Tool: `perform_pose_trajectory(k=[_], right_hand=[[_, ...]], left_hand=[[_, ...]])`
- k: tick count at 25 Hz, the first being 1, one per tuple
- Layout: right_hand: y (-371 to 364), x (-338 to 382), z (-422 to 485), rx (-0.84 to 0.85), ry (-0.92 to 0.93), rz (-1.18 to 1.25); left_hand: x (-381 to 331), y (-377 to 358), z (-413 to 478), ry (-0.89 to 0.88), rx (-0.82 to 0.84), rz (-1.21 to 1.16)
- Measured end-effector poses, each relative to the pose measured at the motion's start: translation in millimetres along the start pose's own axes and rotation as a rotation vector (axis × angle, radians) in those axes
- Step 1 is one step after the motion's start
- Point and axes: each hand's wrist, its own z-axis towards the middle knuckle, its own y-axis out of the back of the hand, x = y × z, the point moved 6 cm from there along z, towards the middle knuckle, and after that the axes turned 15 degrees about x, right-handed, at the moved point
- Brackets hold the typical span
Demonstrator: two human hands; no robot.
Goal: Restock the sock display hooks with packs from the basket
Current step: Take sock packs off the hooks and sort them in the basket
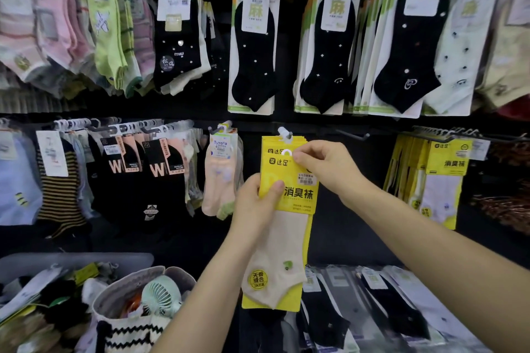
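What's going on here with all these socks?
A person is restocking a sock wall. Both hands hold a yellow sock pack: the left hand grips its left edge, the right hand pinches the top beside the hang hole. The hole sits just below the white-tipped hook, where similar yellow packs already hang, so it is not yet hooked. A basket of more packs sits lower left.

A mint-green handheld fan lies inside a grey fabric bag with black zigzag stripes, lower left.
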Motion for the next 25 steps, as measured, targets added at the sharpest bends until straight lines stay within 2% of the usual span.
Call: perform_pose_trajectory(k=[5,13,21,23,25], right_hand=[[6.8,-6.6,3.6,0.091,-0.09,-0.021],[32.7,-10.4,29.4,-0.175,-0.138,0.001],[17.3,-10.1,51.8,-0.154,-0.132,-0.266],[16.4,-22.6,44.7,-0.187,-0.144,-0.291],[12.0,-41.5,33.3,-0.196,-0.174,-0.195]], left_hand=[[7.3,-13.4,4.6,-0.009,0.03,0.003],[31.7,-9.3,8.5,0.085,-0.039,-0.014],[48.9,10.3,9.1,0.147,-0.21,0.044],[54.7,9.7,10.7,0.195,-0.196,0.027],[59.5,3.2,13.9,0.216,-0.123,0.042]])
